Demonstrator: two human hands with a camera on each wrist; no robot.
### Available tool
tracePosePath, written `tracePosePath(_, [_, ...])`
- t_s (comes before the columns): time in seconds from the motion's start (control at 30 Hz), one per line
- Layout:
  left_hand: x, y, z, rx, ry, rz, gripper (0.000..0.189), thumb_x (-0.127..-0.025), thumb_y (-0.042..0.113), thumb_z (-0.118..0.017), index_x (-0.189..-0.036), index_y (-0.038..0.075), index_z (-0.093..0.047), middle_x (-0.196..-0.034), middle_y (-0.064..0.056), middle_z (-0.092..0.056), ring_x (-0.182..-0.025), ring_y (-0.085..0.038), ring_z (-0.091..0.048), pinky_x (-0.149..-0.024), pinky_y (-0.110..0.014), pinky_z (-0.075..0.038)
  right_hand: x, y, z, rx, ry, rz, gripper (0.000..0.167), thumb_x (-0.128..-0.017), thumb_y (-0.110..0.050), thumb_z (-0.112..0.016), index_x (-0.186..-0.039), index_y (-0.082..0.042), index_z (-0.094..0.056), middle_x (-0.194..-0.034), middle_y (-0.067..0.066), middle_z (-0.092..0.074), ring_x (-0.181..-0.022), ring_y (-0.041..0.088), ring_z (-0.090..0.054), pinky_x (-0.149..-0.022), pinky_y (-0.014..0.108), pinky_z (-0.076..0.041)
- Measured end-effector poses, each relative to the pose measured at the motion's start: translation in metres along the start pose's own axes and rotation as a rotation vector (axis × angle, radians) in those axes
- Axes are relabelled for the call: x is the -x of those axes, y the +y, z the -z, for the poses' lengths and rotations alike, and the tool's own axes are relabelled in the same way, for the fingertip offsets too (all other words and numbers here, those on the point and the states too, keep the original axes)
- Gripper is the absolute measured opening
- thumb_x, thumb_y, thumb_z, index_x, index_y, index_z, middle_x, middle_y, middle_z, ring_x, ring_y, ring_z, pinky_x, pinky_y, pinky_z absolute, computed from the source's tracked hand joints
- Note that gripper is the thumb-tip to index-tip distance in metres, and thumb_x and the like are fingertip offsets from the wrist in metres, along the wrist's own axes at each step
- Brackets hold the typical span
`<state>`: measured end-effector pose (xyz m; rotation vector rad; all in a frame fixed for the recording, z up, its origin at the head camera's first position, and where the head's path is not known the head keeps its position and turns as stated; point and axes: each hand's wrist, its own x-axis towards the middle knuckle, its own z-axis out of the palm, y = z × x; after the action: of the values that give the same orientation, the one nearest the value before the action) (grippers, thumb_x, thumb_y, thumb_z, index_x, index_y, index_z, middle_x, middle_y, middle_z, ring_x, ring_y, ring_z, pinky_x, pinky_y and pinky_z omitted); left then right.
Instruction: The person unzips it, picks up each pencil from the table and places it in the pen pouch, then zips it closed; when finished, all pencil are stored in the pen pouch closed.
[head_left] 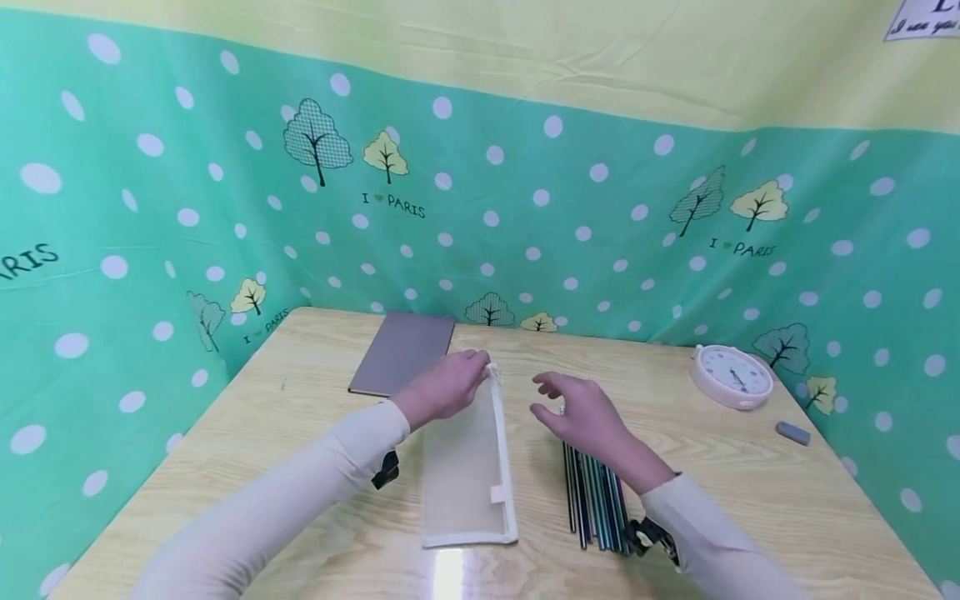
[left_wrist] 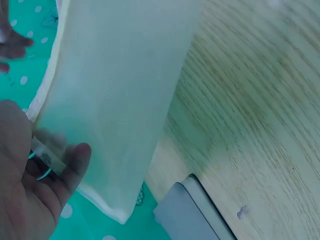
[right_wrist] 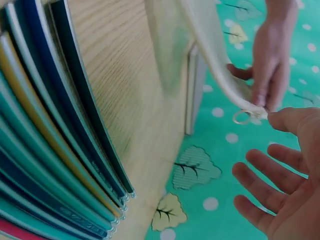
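Observed from beside the table (head_left: 750,508): the left hand (head_left: 447,385) is pinching the far corner of a pale mesh pouch (head_left: 461,479), apparently to support that end, which is rising off the wood while the near end is resting on it. The right hand (head_left: 588,417) is hovering with nothing in its grasp, thumb and fingers standing widely parted and facing the held corner. Pencil-like rods (head_left: 596,500) are lying side by side under the right wrist, roughly parallel to the pouch, presumably for easy reach. A notebook (head_left: 408,346) is lying beyond the left hand; a round clock (head_left: 731,377) and a grey block (head_left: 792,432) are sitting toward the right edge, probably to avoid crowding the hands.
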<state>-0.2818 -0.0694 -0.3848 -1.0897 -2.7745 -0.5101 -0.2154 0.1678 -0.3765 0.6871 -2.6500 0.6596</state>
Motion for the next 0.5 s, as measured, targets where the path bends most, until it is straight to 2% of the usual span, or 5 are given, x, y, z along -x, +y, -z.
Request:
tracePosePath(0.17, [0.001,0.004,0.002,-0.024,-0.01,-0.002,0.013,-0.11,0.017,-0.049,-0.108,0.007,-0.058,-0.09,-0.005,-0.063,-0.085,-0.023,-0.065,-0.073,-0.036,-0.057,-0.02,-0.007,-0.017,-0.062,-0.122,-0.023,0.045,-0.087,-0.014,-0.083,-0.126,0.001,-0.066,-0.109,0.017,-0.075,-0.093,0.03,-0.074,-0.08,0.041,-0.063])
tracePosePath(0.27, [0.001,0.008,0.003,-0.045,-0.015,-0.016,0.016,-0.11,0.019,-0.049,-0.108,0.007,-0.059,-0.09,-0.005,-0.063,-0.085,-0.023,-0.065,-0.073,-0.036,-0.057,-0.028,-0.009,-0.028,-0.127,-0.167,-0.044,0.042,-0.089,-0.013,-0.082,-0.124,0.002,-0.065,-0.113,0.02,-0.073,-0.094,0.031,-0.073,-0.081,0.037,-0.063])
tracePosePath(0.4, [0.001,0.01,0.003,-0.076,-0.021,-0.029,0.017,-0.111,0.02,-0.047,-0.107,0.008,-0.06,-0.088,-0.004,-0.062,-0.083,-0.021,-0.064,-0.073,-0.033,-0.057,-0.035,-0.014,-0.037,-0.233,-0.124,-0.12,0.032,-0.093,-0.011,-0.078,-0.117,0.002,-0.063,-0.115,0.02,-0.071,-0.096,0.032,-0.074,-0.08,0.036,-0.064])
tracePosePath(0.5, [0.001,0.011,0.002,-0.094,-0.011,-0.036,0.016,-0.11,0.02,-0.048,-0.106,0.009,-0.059,-0.087,-0.003,-0.061,-0.083,-0.02,-0.064,-0.072,-0.033,-0.058,-0.038,-0.016,-0.039,-0.274,-0.075,-0.139,0.027,-0.094,-0.009,-0.076,-0.115,0.001,-0.062,-0.115,0.02,-0.072,-0.096,0.031,-0.075,-0.081,0.036,-0.064])
